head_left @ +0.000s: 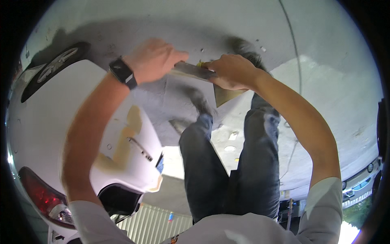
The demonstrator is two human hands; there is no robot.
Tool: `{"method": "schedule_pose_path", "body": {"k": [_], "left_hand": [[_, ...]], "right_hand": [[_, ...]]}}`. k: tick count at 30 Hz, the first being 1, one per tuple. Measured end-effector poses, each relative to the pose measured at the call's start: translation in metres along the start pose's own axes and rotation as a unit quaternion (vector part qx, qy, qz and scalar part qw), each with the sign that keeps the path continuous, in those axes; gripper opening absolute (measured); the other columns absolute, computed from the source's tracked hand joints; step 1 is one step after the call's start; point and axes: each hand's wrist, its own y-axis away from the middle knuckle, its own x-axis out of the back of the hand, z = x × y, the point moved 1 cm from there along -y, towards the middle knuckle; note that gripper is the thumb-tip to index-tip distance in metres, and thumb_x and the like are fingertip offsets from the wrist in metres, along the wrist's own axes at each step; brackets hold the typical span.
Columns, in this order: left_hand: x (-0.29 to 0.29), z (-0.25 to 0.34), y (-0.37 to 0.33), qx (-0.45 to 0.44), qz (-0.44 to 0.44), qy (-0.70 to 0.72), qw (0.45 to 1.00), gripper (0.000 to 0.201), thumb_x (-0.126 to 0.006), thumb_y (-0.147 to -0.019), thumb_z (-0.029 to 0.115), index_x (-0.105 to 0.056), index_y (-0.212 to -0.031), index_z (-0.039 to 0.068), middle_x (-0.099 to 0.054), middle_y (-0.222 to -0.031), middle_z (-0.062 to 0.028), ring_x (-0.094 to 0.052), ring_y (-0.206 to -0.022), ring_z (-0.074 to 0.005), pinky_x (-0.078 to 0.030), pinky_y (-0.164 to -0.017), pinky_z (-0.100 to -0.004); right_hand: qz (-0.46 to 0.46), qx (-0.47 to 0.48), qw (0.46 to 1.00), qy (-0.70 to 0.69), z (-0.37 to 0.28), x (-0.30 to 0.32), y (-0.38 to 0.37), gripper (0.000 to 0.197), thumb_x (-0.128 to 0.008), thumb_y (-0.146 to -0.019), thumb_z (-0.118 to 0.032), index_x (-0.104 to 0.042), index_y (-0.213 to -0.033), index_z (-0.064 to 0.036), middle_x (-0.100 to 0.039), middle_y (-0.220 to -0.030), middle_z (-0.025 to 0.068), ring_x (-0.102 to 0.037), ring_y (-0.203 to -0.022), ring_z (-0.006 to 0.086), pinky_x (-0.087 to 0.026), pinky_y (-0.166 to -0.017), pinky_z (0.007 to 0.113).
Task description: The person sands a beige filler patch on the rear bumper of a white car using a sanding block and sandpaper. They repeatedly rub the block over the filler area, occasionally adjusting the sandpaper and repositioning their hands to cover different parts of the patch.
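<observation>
- Grey bar [193,70], clasped at opposite ends in closed grip of left hand [152,61] and right hand [233,71]
- Possible drop to floor [333,85], through uneven or loosened hold

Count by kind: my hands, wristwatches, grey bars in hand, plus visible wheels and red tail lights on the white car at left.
Hands (left hand, right hand): 2
Wristwatch: 1
Grey bar: 1
Wheel: 1
Red tail light: 1
Total: 6
</observation>
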Motion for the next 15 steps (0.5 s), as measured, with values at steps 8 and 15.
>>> {"method": "schedule_pose_path", "body": {"k": [8,15], "left_hand": [[-0.013,-0.003,0.015,-0.053,-0.261,-0.064,0.962,0.019,-0.068,-0.086,0.008,-0.072,-0.104,0.011,-0.073,-0.097,-0.0136,-0.066,-0.097,-0.0380,-0.053,-0.085,-0.0479],[-0.127,-0.021,0.049,-0.027,-0.460,-0.114,0.880,0.019,-0.065,-0.085,0.005,-0.078,-0.097,0.009,-0.074,-0.091,-0.0189,-0.069,-0.093,-0.0401,-0.056,-0.082,-0.0489]], "right_hand": [[0.033,-0.022,0.965,-0.258,-0.093,-0.138,-0.049,0.039,-0.057,-0.094,-0.026,-0.069,-0.128,-0.0093,-0.072,-0.114,0.0220,-0.068,-0.108,0.0398,-0.052,-0.095,0.049],[0.082,0.053,0.875,-0.475,-0.159,-0.269,-0.101,0.057,-0.060,-0.086,-0.021,-0.061,-0.143,-0.0130,-0.074,-0.112,0.0219,-0.071,-0.102,0.0377,-0.054,-0.094,0.043]]}}
